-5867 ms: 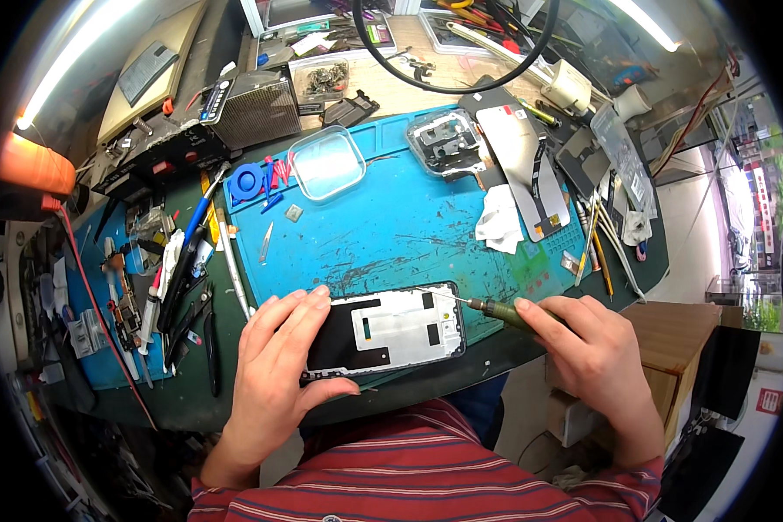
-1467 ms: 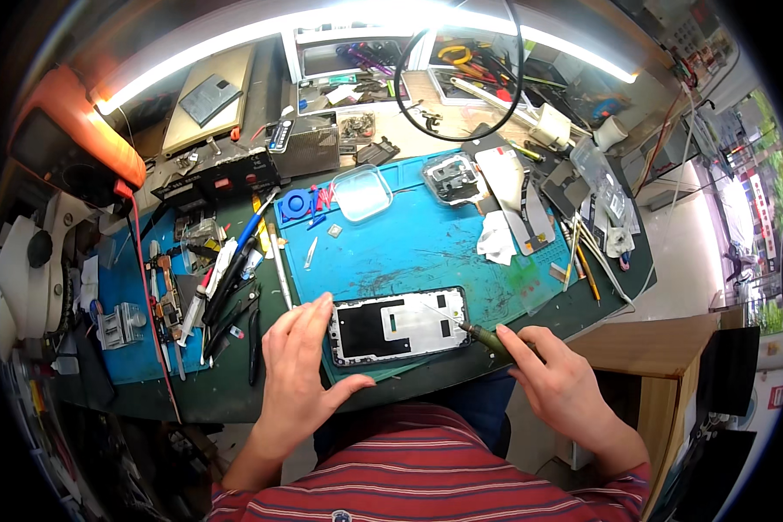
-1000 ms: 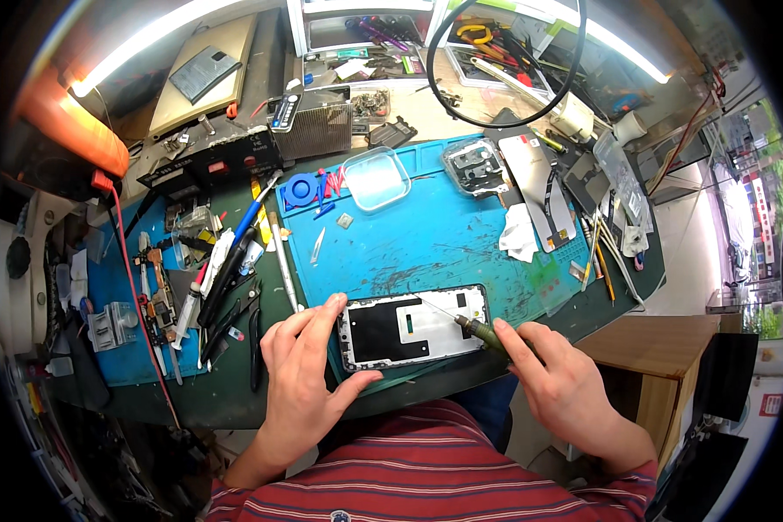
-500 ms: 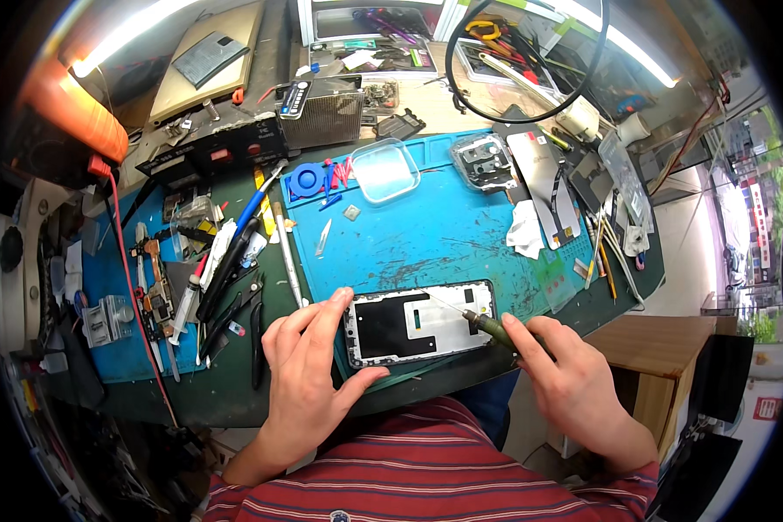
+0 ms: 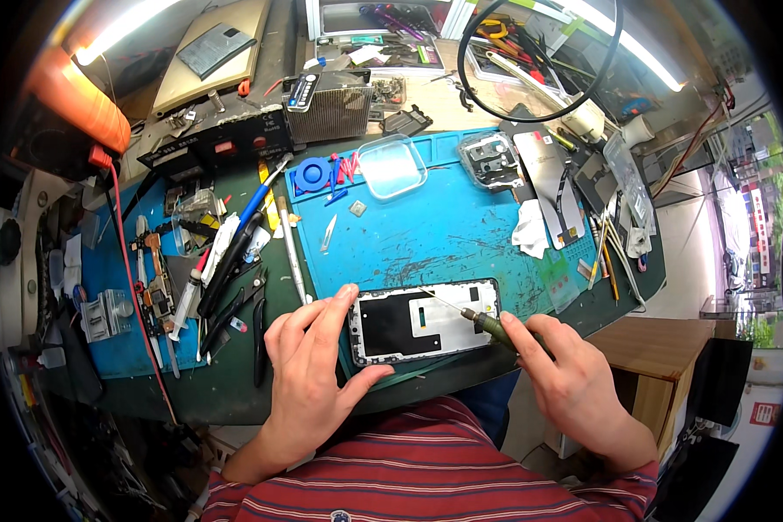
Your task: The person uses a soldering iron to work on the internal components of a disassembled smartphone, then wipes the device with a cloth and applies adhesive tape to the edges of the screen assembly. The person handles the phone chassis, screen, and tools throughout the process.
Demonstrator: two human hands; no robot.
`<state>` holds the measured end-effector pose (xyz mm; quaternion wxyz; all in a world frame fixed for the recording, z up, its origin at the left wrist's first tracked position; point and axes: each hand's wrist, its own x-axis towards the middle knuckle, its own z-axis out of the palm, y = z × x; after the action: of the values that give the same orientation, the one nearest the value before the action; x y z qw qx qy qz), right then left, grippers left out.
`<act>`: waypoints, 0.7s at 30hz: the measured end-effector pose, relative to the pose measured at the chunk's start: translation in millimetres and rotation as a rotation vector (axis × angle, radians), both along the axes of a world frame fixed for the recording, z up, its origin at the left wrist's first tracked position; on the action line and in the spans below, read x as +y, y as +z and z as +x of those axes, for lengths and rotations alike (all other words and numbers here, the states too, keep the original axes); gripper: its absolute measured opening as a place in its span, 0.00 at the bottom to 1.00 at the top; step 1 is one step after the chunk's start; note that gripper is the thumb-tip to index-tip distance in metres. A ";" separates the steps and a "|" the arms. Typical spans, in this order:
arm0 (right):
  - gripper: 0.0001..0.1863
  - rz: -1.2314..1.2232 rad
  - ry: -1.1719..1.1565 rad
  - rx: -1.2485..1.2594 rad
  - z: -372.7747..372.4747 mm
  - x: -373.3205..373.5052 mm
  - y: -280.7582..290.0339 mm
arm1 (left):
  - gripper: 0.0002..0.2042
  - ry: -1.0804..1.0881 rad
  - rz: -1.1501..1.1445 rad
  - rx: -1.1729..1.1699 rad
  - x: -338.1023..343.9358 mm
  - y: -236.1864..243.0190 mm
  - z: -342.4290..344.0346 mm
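A phone frame (image 5: pixel 383 332), its inside black and silver, lies face up near the front edge of the blue work mat (image 5: pixel 391 248). My left hand (image 5: pixel 315 370) braces its left end, index finger at the upper corner and thumb at the lower one. In my right hand (image 5: pixel 574 374) is a thin-pointed tool with a green handle (image 5: pixel 494 327), pinched between thumb and fingers. The slender tip reaches left over the frame to its far rim; whether it touches there I cannot tell.
Behind the frame stand a clear plastic tray (image 5: pixel 392 167) and a blue round holder (image 5: pixel 312 177). A scalpel blade (image 5: pixel 329 233) lies on the mat. Pliers (image 5: pixel 259 335) and a syringe (image 5: pixel 187 304) are at left. At right are a white tissue (image 5: pixel 530 230) and a phone screen (image 5: pixel 548 187).
The whole view has shifted slightly, so bench things sit a little further right. Both hands keep their grip, and the tool stays over the frame in nearly the same pose.
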<state>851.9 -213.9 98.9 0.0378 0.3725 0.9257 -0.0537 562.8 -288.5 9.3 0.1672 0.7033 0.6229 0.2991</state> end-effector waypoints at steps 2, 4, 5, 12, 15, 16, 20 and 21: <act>0.37 -0.005 -0.001 -0.001 -0.6 0.9 1.6 | 0.49 0.001 0.000 0.001 -0.1 0.3 0.0; 0.37 -0.010 -0.006 0.003 -0.6 2.1 1.9 | 0.49 0.000 -0.002 -0.002 0.3 0.6 -0.1; 0.37 -0.012 -0.010 0.008 -0.3 2.8 1.4 | 0.49 -0.001 -0.001 -0.002 0.6 0.4 0.0; 0.38 -0.017 -0.018 0.054 3.8 6.6 -3.8 | 0.50 -0.004 0.017 -0.014 0.7 -1.1 -0.6; 0.34 -0.073 -0.044 0.021 2.8 9.9 0.5 | 0.50 -0.004 0.015 -0.018 0.3 -1.1 -0.5; 0.34 -0.058 -0.036 0.016 3.0 11.2 0.8 | 0.50 -0.005 0.015 -0.020 0.4 -0.9 -0.4; 0.32 0.005 0.016 0.020 9.1 22.1 -2.4 | 0.49 0.001 0.006 -0.013 -0.1 0.5 -0.5; 0.32 0.020 0.030 0.025 11.1 25.0 -4.3 | 0.49 0.001 0.003 -0.010 0.0 1.0 -0.4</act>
<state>863.0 -188.9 94.6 0.0234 0.3582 0.9321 -0.0486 562.4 -288.6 10.3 0.1691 0.7017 0.6220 0.3035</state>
